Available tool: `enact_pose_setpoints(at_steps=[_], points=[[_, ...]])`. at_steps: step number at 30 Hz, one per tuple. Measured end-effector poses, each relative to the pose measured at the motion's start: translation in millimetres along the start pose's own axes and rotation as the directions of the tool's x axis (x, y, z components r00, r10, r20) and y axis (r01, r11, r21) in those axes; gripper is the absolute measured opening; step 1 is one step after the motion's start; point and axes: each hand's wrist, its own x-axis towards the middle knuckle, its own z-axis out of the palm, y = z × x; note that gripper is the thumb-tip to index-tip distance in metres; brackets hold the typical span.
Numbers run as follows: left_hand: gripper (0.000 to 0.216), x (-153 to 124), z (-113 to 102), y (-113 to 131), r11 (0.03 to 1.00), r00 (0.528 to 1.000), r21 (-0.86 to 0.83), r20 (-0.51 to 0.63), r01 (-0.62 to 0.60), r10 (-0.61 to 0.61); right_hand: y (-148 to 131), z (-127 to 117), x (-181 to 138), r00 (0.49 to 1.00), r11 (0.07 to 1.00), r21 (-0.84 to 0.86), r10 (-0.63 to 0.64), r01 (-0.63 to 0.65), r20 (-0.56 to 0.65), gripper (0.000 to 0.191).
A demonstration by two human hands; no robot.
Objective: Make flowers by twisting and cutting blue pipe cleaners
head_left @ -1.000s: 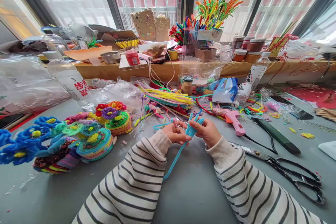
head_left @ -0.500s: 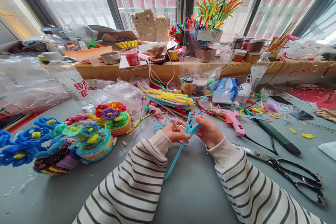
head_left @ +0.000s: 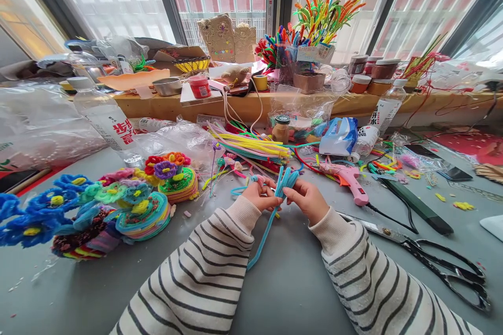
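My left hand and my right hand meet over the grey table, both pinching a light blue pipe cleaner. Its upper part is folded into several upright loops between my fingertips, and its long tail hangs down toward me. Both arms wear striped sleeves. A pile of loose coloured pipe cleaners lies just behind my hands.
Finished pipe-cleaner flowers fill the left of the table. A pink glue gun, a black tool and large scissors lie to the right. A plastic bottle stands at the left; the wooden sill holds jars and pipe-cleaner bundles.
My hands have drawn closer together, squeezing the blue loops from a spread fan into a tight upright bunch. The tail stays hanging.
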Motion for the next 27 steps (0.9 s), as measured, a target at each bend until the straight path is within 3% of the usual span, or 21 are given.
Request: enact_pose_setpoints(at_steps=[5, 10, 15, 22, 27], points=[[0.038, 0.9, 0.9, -1.3, 1.0, 1.0, -0.002, -0.016, 0.001, -0.001, 1.5, 1.3, -0.2, 0.999, 0.999, -0.022, -0.028, 0.029, 0.022, 0.016], [0.037, 0.3, 3.4, -0.5, 1.0, 1.0, -0.013, -0.01, -0.015, 0.015, 6.6, 0.6, -0.5, 0.998, 0.989, -0.142, -0.037, 0.03, -0.045, 0.017], [0.037, 0.8, 3.3, -0.4, 1.0, 1.0, -0.014, -0.014, -0.022, 0.022, 7.2, 1.2, -0.3, 0.999, 1.0, -0.025, -0.016, 0.015, -0.048, 0.031], [0.036, 2.5, 1.8, -5.7, 0.996, 0.997, -0.037, -0.004, -0.081, 0.081, 6.3, 1.2, 1.2, 0.997, 1.0, 0.006, 0.024, -0.023, -0.076, 0.028], [0.036, 1.0, 2.9, -4.0, 0.998, 0.998, -0.001, -0.001, -0.06, 0.06, 7.2, 1.1, 0.9, 0.998, 1.0, 0.007, 0.027, -0.027, -0.065, 0.028]])
